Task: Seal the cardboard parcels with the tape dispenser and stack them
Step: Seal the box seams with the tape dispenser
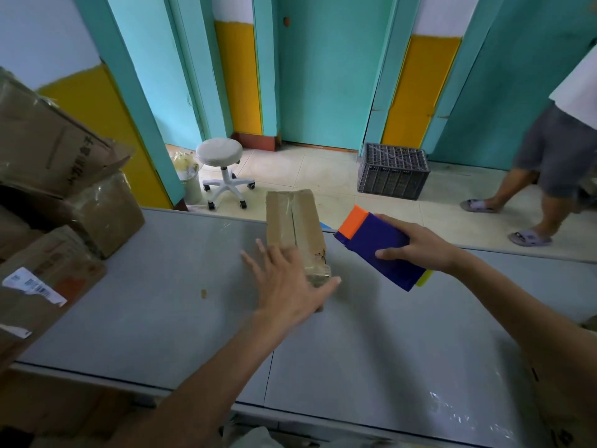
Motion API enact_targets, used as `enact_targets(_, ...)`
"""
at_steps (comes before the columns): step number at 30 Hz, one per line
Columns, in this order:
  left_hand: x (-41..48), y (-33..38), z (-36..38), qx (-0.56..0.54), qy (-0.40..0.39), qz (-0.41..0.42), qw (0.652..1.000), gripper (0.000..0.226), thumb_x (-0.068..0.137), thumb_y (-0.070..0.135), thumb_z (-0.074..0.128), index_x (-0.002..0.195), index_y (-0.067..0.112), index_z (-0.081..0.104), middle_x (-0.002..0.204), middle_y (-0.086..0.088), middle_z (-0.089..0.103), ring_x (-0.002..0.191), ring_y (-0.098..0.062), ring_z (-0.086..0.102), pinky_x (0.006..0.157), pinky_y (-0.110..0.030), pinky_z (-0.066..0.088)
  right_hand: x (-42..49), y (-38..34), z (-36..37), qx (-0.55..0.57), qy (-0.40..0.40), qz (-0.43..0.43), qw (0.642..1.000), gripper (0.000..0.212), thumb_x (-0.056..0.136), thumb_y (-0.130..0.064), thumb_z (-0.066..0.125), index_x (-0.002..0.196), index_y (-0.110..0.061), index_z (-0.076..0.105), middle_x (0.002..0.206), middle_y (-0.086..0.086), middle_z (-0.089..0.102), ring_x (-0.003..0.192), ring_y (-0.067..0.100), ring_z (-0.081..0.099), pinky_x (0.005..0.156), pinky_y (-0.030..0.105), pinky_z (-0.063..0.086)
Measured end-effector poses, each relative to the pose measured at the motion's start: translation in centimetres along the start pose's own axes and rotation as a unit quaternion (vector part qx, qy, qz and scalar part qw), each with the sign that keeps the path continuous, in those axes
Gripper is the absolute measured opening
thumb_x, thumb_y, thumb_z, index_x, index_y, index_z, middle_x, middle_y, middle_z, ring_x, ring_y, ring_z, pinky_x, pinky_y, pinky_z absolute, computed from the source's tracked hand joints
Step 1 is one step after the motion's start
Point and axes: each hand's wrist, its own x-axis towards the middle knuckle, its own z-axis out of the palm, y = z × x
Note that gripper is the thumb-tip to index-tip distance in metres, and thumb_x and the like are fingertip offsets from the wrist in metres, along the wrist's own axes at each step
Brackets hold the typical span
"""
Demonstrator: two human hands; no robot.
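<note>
1. Head view: the left hand (287, 282) lies flat on the near end of the cardboard parcel (295, 224). Its fingers are straight and spread, curled round nothing.
2. The parcel is long and narrow. It lies on the grey table (161, 302), its far end at the table's far edge. Glossy tape shows along its top seam.
3. The right hand (416, 245) grips the tape dispenser (378, 244), thumb on the near side and fingers wrapped over the far side. The dispenser is blue with an orange end and is held in the air just right of the parcel, apart from it.
4. A pile of cardboard boxes (64, 189) crowds the table's left edge.
5. Beyond the far edge, on the floor, stand a white stool (219, 153) and a grey crate (392, 171). A person (549, 156) in sandals stands at the right.
</note>
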Motion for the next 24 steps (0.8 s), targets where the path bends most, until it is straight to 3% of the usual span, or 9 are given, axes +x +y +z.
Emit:
enact_targets(2,0.2,2.2,0.3,-0.018,-0.016,-0.024,0.999,0.093,0.074,0.075,0.045,0.136,0.008,0.025,0.149,-0.021,0.012,0.142,-0.039,-0.007,0.106,-0.067,-0.007,0.2,-0.7,0.0,0.006,0.002,-0.020,1.000,0.073,0.086,-0.028,0.065,0.145,-0.033,0.022,0.118,-0.007,0.048,0.093,0.010,0.053,0.067,0.018,0.045)
enact_targets(4,0.4,2.6,0.8,-0.043,-0.007,-0.039,0.998,0.083,0.076,0.065,0.053,0.133,0.010,0.027,0.149,-0.020,0.011,0.142,-0.037,-0.006,0.107,-0.067,-0.001,-0.1,-1.1,-0.1,0.012,-0.005,-0.042,0.999,0.073,0.085,-0.030,0.066,0.143,-0.036,0.022,0.119,-0.009,0.049,0.095,0.010,0.054,0.067,0.018,0.045)
enact_targets(8,0.3,-0.3,-0.5,-0.105,0.025,-0.031,0.994,0.059,0.077,0.046,0.059,0.123,0.016,0.040,0.140,-0.008,0.030,0.138,-0.026,0.016,0.109,-0.062,0.012,-1.6,-1.2,-0.9,0.041,-0.035,-0.063,0.997,0.068,0.074,-0.045,0.071,0.127,-0.050,0.029,0.112,-0.019,0.052,0.096,0.007,0.058,0.064,0.014,0.048)
enact_targets(11,0.6,-3.4,-2.9,-0.128,0.020,0.033,0.991,0.042,0.082,0.027,0.058,0.123,0.023,0.049,0.132,0.002,0.046,0.134,-0.022,0.027,0.108,-0.057,0.019,-2.7,-0.7,-1.8,0.067,-0.056,-0.071,0.994,0.059,0.071,-0.041,0.072,0.116,-0.053,0.036,0.107,-0.018,0.057,0.087,-0.002,0.061,0.062,0.011,0.049)
enact_targets(14,1.2,-5.0,-4.0,-0.024,-0.025,0.076,0.996,0.047,0.087,0.026,0.055,0.132,0.031,0.042,0.145,0.006,0.036,0.139,-0.020,0.017,0.108,-0.060,0.018,-3.2,-0.5,-2.7,0.062,-0.095,-0.068,0.991,0.058,0.070,-0.037,0.070,0.117,-0.050,0.039,0.105,-0.012,0.060,0.083,-0.001,0.063,0.062,0.013,0.050)
enact_targets(17,0.8,-4.3,-3.4,-0.108,-0.095,0.018,0.990,0.075,0.074,0.044,0.072,0.136,0.032,0.032,0.146,-0.004,0.024,0.131,-0.027,0.031,0.100,-0.047,0.038,-3.3,-0.9,-3.4,0.029,-0.143,-0.054,0.988,0.064,0.067,-0.037,0.067,0.122,-0.050,0.036,0.107,-0.010,0.061,0.088,0.002,0.063,0.066,0.016,0.052)
enact_targets(20,0.3,-4.1,-2.4,-0.177,-0.052,0.038,0.982,0.068,0.073,0.026,0.078,0.129,0.027,0.039,0.134,-0.005,0.042,0.112,-0.022,0.050,0.083,-0.026,0.040,-3.3,-0.8,-3.7,0.024,-0.155,-0.055,0.986,0.062,0.068,-0.039,0.067,0.123,-0.050,0.039,0.106,-0.012,0.063,0.094,0.008,0.064,0.070,0.021,0.055)
enact_targets(22,0.9,-5.2,-3.1,-0.201,-0.016,0.068,0.977,0.061,0.071,0.016,0.079,0.122,0.024,0.048,0.130,-0.001,0.050,0.113,-0.019,0.052,0.085,-0.021,0.037,-3.8,-0.9,-4.1,0.034,-0.162,-0.057,0.984,0.060,0.069,-0.037,0.066,0.122,-0.049,0.041,0.103,-0.016,0.065,0.095,0.008,0.064,0.072,0.020,0.054)
enact_targets(24,1.9,-6.7,-4.4,-0.188,-0.007,0.118,0.975,0.059,0.070,0.011,0.079,0.121,0.025,0.053,0.139,-0.001,0.044,0.124,-0.020,0.046,0.098,-0.026,0.036,-4.2,-1.2,-4.3,0.031,-0.200,-0.048,0.978,0.056,0.071,-0.035,0.065,0.121,-0.046,0.042,0.100,-0.023,0.065,0.095,0.004,0.063,0.072,0.017,0.053)
